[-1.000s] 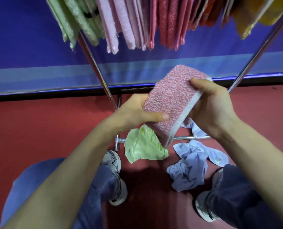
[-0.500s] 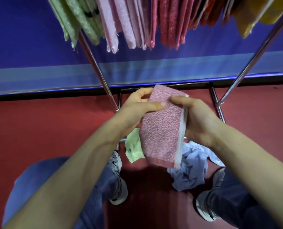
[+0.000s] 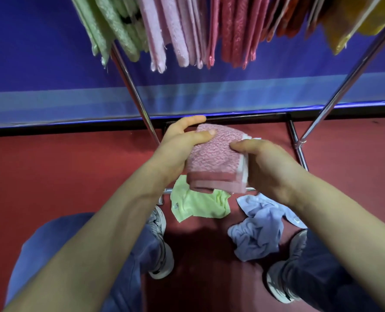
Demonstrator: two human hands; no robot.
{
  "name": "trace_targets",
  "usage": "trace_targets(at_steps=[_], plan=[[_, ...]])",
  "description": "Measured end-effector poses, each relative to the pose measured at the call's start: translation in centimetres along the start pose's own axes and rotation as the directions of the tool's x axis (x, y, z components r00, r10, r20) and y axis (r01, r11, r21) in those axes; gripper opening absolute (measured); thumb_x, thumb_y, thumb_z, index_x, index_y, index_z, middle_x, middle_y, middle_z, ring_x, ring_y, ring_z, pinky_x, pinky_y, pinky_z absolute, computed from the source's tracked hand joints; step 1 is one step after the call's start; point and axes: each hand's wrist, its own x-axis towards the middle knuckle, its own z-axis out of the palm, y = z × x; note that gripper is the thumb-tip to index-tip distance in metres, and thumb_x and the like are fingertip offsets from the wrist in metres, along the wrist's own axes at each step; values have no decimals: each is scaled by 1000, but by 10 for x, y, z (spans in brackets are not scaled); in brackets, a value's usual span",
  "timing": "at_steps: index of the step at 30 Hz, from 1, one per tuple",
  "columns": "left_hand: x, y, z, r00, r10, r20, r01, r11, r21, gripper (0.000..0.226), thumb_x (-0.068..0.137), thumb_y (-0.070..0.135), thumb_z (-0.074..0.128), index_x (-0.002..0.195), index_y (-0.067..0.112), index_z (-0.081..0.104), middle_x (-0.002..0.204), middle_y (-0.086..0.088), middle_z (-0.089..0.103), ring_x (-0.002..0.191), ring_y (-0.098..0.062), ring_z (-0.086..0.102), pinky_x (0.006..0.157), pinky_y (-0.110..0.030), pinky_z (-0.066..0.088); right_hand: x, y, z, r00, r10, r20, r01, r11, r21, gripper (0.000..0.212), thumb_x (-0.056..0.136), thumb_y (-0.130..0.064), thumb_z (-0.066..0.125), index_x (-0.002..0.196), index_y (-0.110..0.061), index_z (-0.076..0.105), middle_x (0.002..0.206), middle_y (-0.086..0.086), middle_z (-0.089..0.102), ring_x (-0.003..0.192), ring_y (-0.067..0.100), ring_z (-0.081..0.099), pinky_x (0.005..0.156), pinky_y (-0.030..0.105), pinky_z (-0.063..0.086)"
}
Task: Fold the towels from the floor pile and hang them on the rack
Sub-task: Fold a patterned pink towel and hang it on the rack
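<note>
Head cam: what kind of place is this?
Likely a staged indoor work area rather than a home: red floor, blue wall, a metal rack full of hanging towels, loose towels on the floor.

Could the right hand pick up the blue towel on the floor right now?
Probably not yet. The right hand grips the folded pink towel with the left hand. The blue towel lies uncovered just below, so once freed it likely could.
</note>
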Motion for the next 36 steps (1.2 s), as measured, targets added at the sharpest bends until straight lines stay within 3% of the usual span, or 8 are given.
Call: trace_targets(at_steps=[3, 7, 13, 19, 27, 30, 33, 36], plan=[[-4, -8, 6, 991, 130, -19, -119, 948, 296, 56, 75, 18, 87, 125, 14, 61, 118, -13, 67, 98, -17, 69, 93, -31, 55, 2, -4, -3, 996, 31, -87, -21, 993, 118, 33, 99, -15, 49, 126, -1, 61, 112, 12, 73, 94, 27, 71, 83, 38, 58], [-18, -10, 11, 794, 539, 281, -585, 550, 596, 40, 81, 25, 82, 117, 17, 67, 117, 0, 59, 105, -4, 59, 91, -10, 41, -1, -13, -11, 996, 73, -54, -62, 982, 179, 33, 102, -17, 41, 125, -2, 60, 100, 12, 75, 85, 29, 74, 68, 44, 62], [-17, -23, 10, 664, 444, 602, -740, 271, 615, 32, 75, 38, 82, 102, 21, 75, 98, 8, 65, 91, -11, 63, 83, -32, 51, -4, -17, -15, 991, 80, 109, -104, 967, 234, 26, 99, -11, 36, 102, 2, 58, 93, 22, 69, 81, 36, 70, 67, 49, 62], [-14, -20, 10, 722, 455, 521, -690, 425, 586, 25, 73, 32, 84, 94, 18, 79, 89, 5, 71, 84, -10, 67, 79, -36, 53, -9, -19, -11, 967, 35, 251, -97, 965, 242, 52, 62, 6, 28, 102, 21, 58, 104, 37, 59, 91, 42, 66, 87, 41, 57], [-12, -16, 9, 774, 502, 386, -632, 575, 519, 11, 83, 23, 75, 89, 15, 80, 77, 10, 70, 73, -6, 65, 70, -22, 48, -8, -16, -2, 969, -16, 245, -66, 944, 324, 61, 67, 28, 15, 101, 21, 65, 117, 36, 63, 115, 43, 62, 98, 48, 50], [-14, -16, 10, 736, 545, 401, -673, 533, 512, 11, 84, 20, 76, 92, 14, 81, 83, 6, 70, 78, -11, 67, 67, -27, 53, 0, -15, -7, 972, 56, 229, -152, 890, 430, 62, 71, 24, 10, 100, 24, 65, 112, 31, 65, 111, 35, 66, 100, 38, 50], [-17, -18, 8, 684, 530, 502, -724, 406, 557, 11, 84, 20, 78, 93, 14, 81, 88, 4, 71, 81, -11, 68, 67, -32, 56, 5, -14, -14, 966, 151, 211, -245, 802, 545, 66, 73, 17, 6, 127, 26, 44, 136, 26, 48, 139, 29, 41, 116, 28, 30], [-16, -19, 8, 639, 560, 527, -757, 338, 560, 10, 84, 21, 78, 90, 15, 81, 86, 3, 71, 79, -10, 67, 70, -35, 54, 7, -11, -15, 968, 184, 170, -249, 790, 561, 75, 62, 20, 22, 135, 25, 34, 137, 30, 45, 122, 39, 57, 103, 30, 47]])
